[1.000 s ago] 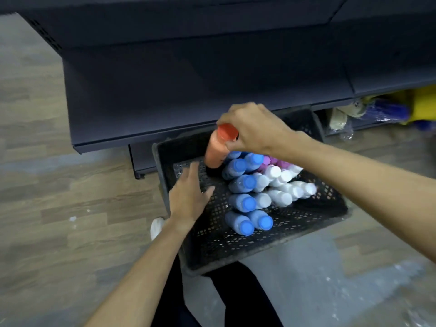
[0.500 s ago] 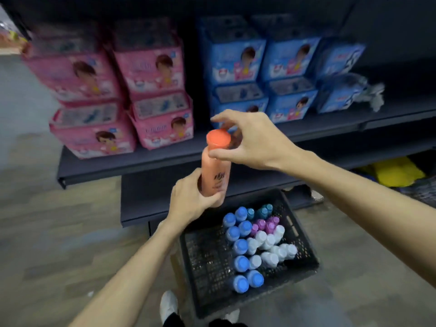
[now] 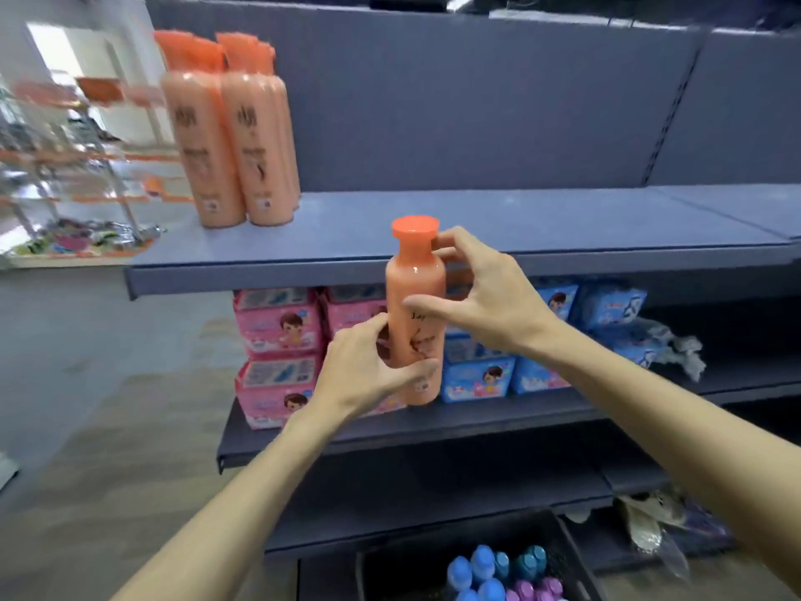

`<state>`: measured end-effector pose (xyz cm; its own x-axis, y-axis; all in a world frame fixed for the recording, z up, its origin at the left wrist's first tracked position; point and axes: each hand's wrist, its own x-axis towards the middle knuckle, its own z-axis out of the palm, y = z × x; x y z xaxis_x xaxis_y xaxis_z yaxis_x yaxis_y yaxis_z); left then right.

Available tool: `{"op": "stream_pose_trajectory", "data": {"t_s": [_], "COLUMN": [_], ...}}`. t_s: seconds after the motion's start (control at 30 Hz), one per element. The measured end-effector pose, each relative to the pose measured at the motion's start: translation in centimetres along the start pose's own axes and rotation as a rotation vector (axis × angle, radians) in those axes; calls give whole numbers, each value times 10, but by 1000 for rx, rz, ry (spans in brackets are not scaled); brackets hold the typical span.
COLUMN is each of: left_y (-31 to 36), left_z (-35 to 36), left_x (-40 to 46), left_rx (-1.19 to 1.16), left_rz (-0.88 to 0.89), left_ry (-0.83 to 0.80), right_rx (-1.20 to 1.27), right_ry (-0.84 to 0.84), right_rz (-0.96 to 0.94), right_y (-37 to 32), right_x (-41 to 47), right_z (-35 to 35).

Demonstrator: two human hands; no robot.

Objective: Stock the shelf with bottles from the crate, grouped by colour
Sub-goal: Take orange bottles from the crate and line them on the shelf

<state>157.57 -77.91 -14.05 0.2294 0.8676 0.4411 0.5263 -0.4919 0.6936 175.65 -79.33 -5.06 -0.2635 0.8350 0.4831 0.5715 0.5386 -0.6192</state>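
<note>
Left hand (image 3: 368, 370) grips the lower body of the orange bottle (image 3: 415, 310), while the right hand (image 3: 481, 297) holds it near the neck with thumb and fingertips. Compared with half a second ago, the bottle is now raised up in front of the edge of the grey shelf (image 3: 477, 223), where two orange bottles (image 3: 234, 136) already stand at the left. The crate (image 3: 559, 540) with blue and purple bottles has dropped to the bottom of the view.
</note>
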Motion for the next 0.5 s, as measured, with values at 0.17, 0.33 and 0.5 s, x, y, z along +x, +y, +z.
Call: {"op": "stream_pose_trajectory", "data": {"t_s": [0.17,0.33,0.5], "left_y": [37,49,38], "left_z": [-74,-142,-187], "left_x": [27,47,52], "left_rx": [-58,-7,55], "left_rz": [81,110,68], "left_ry": [208,364,399], "right_rx": [11,19,7], "right_ry": [112,143,158], "right_rz": [-160,-259,-289], "right_y": [-71,-127,-151], "right_x": [55,104,135], "right_z": [-17,-11,15]}}
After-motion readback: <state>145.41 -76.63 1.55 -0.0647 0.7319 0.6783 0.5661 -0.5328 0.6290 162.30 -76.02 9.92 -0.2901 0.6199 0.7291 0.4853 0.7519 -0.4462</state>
